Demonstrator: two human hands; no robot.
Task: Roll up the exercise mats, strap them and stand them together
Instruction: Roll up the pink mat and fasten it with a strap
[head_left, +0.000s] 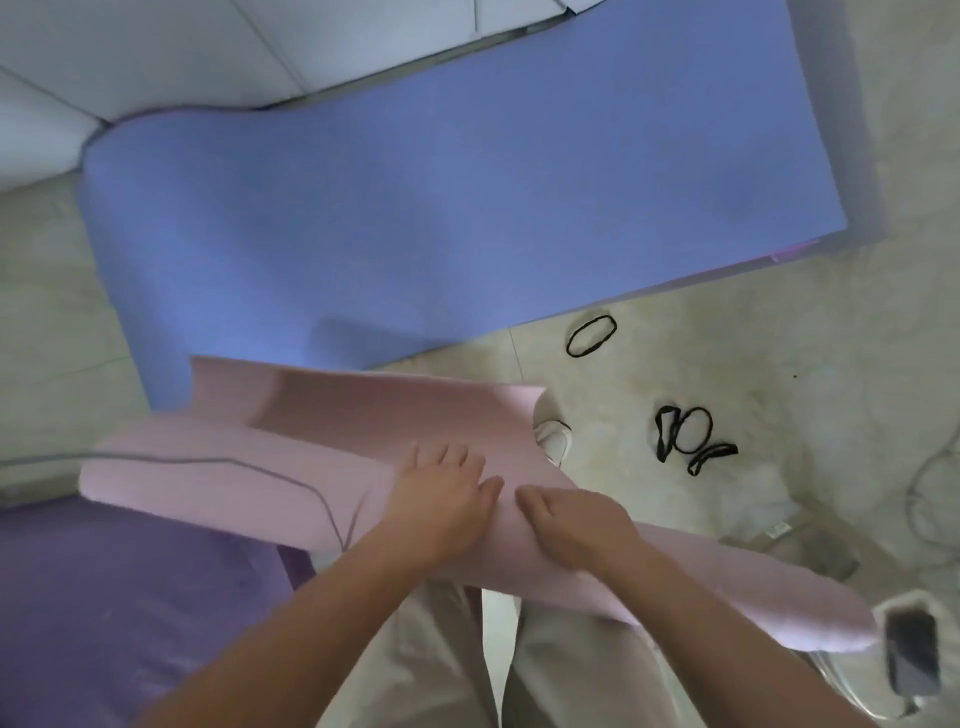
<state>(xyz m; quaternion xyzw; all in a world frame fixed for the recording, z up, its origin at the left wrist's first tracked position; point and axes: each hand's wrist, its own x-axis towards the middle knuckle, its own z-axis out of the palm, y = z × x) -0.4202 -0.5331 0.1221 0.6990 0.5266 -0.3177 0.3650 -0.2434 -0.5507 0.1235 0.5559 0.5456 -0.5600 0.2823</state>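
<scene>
Three mats are in view, all of thin foam with a fine-grained face. The blue mat (441, 218) lies flat on the floor (779, 364) beyond my hands. The purple mat (130, 597) lies flat to the left of the left hand and nearer me. The pink mat (234, 478) is partly rolled into a long tube under both hands, its loose end curling up beyond them.

Four black loops are counted, thin and elastic-looking: a single loop (591, 336) beyond the right hand, and a cluster of three loops (691, 439) to its right, well apart from the roll.

The left hand (447, 488) presses on the pink roll with fingers spread and straight. The right hand (571, 525), just beside it, is curled over the roll and grips it.

One grey cable (208, 460) crosses the roll left of the left hand.
</scene>
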